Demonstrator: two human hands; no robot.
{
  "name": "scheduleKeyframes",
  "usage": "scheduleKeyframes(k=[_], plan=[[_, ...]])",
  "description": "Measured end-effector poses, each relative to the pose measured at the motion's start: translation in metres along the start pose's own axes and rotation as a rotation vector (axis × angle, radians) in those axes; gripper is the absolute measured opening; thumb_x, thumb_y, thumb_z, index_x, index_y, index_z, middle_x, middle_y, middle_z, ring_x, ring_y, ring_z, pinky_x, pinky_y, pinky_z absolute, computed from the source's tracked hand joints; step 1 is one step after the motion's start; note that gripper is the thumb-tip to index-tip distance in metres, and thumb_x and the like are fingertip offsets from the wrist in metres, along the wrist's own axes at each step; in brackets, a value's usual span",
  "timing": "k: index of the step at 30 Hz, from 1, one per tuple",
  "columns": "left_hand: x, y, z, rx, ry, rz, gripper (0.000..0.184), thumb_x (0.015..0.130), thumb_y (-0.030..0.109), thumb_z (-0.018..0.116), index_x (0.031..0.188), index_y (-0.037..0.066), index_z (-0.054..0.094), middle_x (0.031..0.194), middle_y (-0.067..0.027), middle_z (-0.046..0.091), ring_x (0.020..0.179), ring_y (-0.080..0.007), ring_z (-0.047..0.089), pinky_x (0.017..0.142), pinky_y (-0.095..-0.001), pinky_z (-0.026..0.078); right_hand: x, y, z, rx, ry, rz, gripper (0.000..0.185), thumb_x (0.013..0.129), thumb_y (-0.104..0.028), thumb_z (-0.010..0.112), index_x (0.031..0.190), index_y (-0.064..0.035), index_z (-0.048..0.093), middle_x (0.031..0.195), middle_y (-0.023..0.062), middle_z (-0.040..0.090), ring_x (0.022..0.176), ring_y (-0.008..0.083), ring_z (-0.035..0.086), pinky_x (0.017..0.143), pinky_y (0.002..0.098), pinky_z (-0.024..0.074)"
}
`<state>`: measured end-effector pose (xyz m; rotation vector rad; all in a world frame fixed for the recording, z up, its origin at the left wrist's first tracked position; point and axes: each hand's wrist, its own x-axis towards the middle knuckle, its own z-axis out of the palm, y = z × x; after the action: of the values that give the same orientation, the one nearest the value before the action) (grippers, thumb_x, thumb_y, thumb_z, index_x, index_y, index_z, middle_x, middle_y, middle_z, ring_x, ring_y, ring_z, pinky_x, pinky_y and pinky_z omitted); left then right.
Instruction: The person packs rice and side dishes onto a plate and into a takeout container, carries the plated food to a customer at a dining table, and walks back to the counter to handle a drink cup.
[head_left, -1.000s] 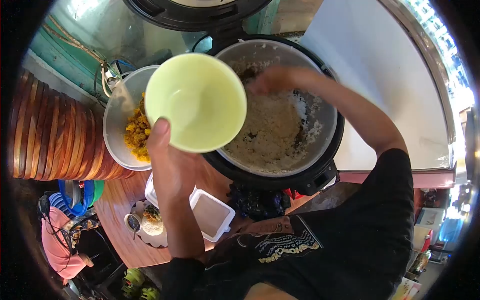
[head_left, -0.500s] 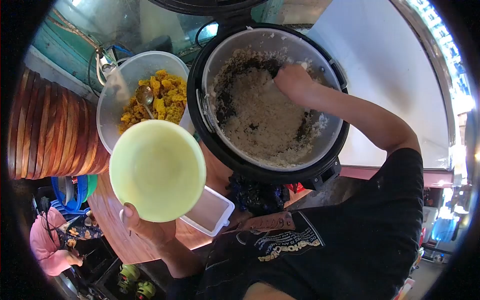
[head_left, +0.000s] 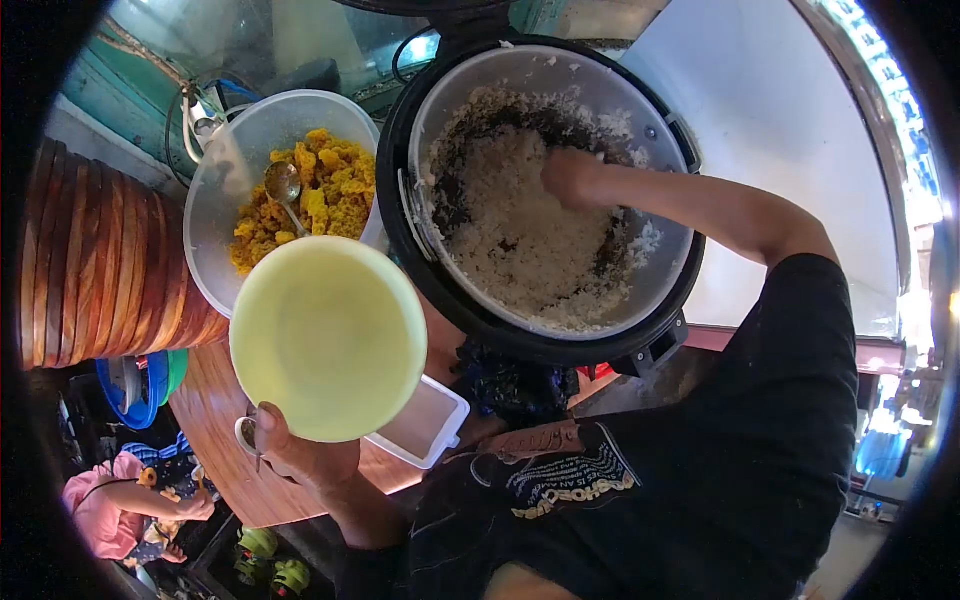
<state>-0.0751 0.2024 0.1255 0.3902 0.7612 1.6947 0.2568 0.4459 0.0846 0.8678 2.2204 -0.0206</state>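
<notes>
My left hand (head_left: 312,462) grips the rim of a pale green plastic bowl (head_left: 328,340), thumb on the near side. Nothing shows inside the bowl. To its right, a large rice cooker (head_left: 402,290) with a metal inner pot holds loose white rice (head_left: 530,255), with dark patches of the pot's bottom showing. My right hand (head_left: 575,180) is down inside the pot, low over the rice, with its fingers closed. A small white bit shows beside the knuckles, but what the fingers hold is hidden.
Behind the bowl, a clear tub (head_left: 215,200) contains yellow crumbly food (head_left: 335,180) and a metal spoon (head_left: 284,186). Stacked brown wooden pieces (head_left: 110,260) stand at the left. A white rectangular container (head_left: 425,415) sits below the cooker. A person in pink (head_left: 110,505) is at lower left.
My right hand has shifted slightly down and left within the pot. The green bowl sits a little further right in view. The person in pink has moved their arms.
</notes>
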Motion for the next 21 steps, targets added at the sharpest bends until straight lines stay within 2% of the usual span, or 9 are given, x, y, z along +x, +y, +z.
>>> scheduleKeyframes(k=[2, 5, 7, 8, 10, 13, 17, 20, 21], plan=[[-0.001, 0.0, -0.001, -0.005, 0.005, -0.016, 0.071, 0.079, 0.051, 0.059, 0.129, 0.002, 0.045, 0.12, -0.0104, 0.055, 0.109, -0.0253, 0.054, 0.09, -0.0385, 0.046, 0.019, -0.015, 0.026, -0.113, -0.039, -0.137, 0.014, 0.077, -0.012, 0.062, 0.082, -0.0007, 0.069, 0.088, 0.0155, 0.067, 0.084, 0.0323, 0.065, 0.067, 0.0435, 0.0535], [-0.004, -0.003, -0.008, 0.347, 0.205, 0.126, 0.072, 0.079, 0.051, 0.059, 0.129, 0.002, 0.045, 0.12, -0.0111, 0.055, 0.109, -0.0258, 0.054, 0.09, -0.0393, 0.045, 0.043, -0.017, 0.051, 0.013, -0.224, -0.13, 0.021, 0.084, -0.019, 0.057, 0.087, -0.0017, 0.069, 0.088, 0.0141, 0.067, 0.083, 0.0306, 0.065, 0.072, 0.0453, 0.0515], [-0.004, 0.001, -0.016, 0.328, 0.135, 0.114, 0.07, 0.08, 0.051, 0.059, 0.128, 0.001, 0.046, 0.12, -0.0119, 0.055, 0.108, -0.026, 0.054, 0.09, -0.0396, 0.045, 0.043, -0.006, 0.053, 0.161, -0.282, -0.272, 0.029, 0.089, -0.023, 0.051, 0.078, -0.0014, 0.066, 0.07, 0.0109, 0.063, 0.066, 0.0264, 0.058, 0.067, 0.0446, 0.0456], [-0.001, 0.004, -0.019, 0.313, 0.1, 0.12, 0.07, 0.081, 0.051, 0.058, 0.127, 0.001, 0.046, 0.12, -0.0123, 0.055, 0.108, -0.0261, 0.054, 0.09, -0.0397, 0.046, 0.04, -0.001, 0.054, 0.162, -0.28, -0.271, 0.029, 0.089, -0.023, 0.051, 0.078, -0.0014, 0.066, 0.07, 0.0109, 0.063, 0.066, 0.0264, 0.058, 0.067, 0.0446, 0.0456], [0.001, 0.006, -0.023, 0.289, 0.065, 0.131, 0.068, 0.081, 0.051, 0.058, 0.127, 0.001, 0.046, 0.119, -0.0129, 0.054, 0.108, -0.0262, 0.054, 0.09, -0.04, 0.046, 0.025, 0.002, 0.036, 0.46, -0.451, -0.302, 0.035, 0.092, -0.024, 0.047, 0.068, -0.0007, 0.058, 0.058, 0.007, 0.051, 0.054, 0.0214, 0.043, 0.059, 0.0428, 0.0367], [0.001, 0.006, -0.022, 0.202, 0.045, 0.135, 0.064, 0.085, 0.049, 0.055, 0.126, 0.001, 0.047, 0.119, -0.0132, 0.055, 0.108, -0.0254, 0.054, 0.09, -0.0398, 0.046, 0.046, -0.006, 0.074, 0.479, -0.392, -0.381, 0.036, 0.092, -0.024, 0.048, 0.064, -0.0015, 0.051, 0.056, 0.0048, 0.044, 0.053, 0.0176, 0.033, 0.057, 0.0404, 0.0312], [0.007, 0.004, -0.012, 0.054, -0.004, 0.079, 0.059, 0.088, 0.046, 0.051, 0.125, 0.001, 0.047, 0.12, -0.0137, 0.054, 0.108, -0.0247, 0.055, 0.09, -0.0398, 0.046, 0.042, -0.009, 0.07, 0.682, -0.42, -0.341, 0.034, 0.09, -0.024, 0.051, 0.064, -0.0019, 0.05, 0.056, 0.0043, 0.044, 0.054, 0.0166, 0.034, 0.057, 0.0402, 0.0328], [0.015, -0.001, 0.002, 0.084, -0.079, 0.136, 0.055, 0.092, 0.044, 0.044, 0.125, 0.001, 0.048, 0.119, -0.0134, 0.055, 0.107, -0.0254, 0.056, 0.088, -0.0389, 0.048, 0.04, -0.005, 0.07, 0.784, -0.276, -0.324, 0.032, 0.087, -0.025, 0.056, 0.066, -0.0013, 0.053, 0.057, 0.0056, 0.048, 0.056, 0.0158, 0.037, 0.057, 0.0396, 0.0345], [0.018, -0.002, 0.012, 0.04, -0.022, 0.114, 0.055, 0.093, 0.044, 0.041, 0.126, 0.001, 0.047, 0.12, -0.0134, 0.055, 0.107, -0.0255, 0.056, 0.086, -0.0383, 0.049, 0.041, -0.002, 0.068, 0.738, -0.339, -0.359, 0.027, 0.086, -0.024, 0.058, 0.074, -0.0007, 0.059, 0.063, 0.0065, 0.055, 0.059, 0.0158, 0.043, 0.059, 0.0389, 0.0375]])
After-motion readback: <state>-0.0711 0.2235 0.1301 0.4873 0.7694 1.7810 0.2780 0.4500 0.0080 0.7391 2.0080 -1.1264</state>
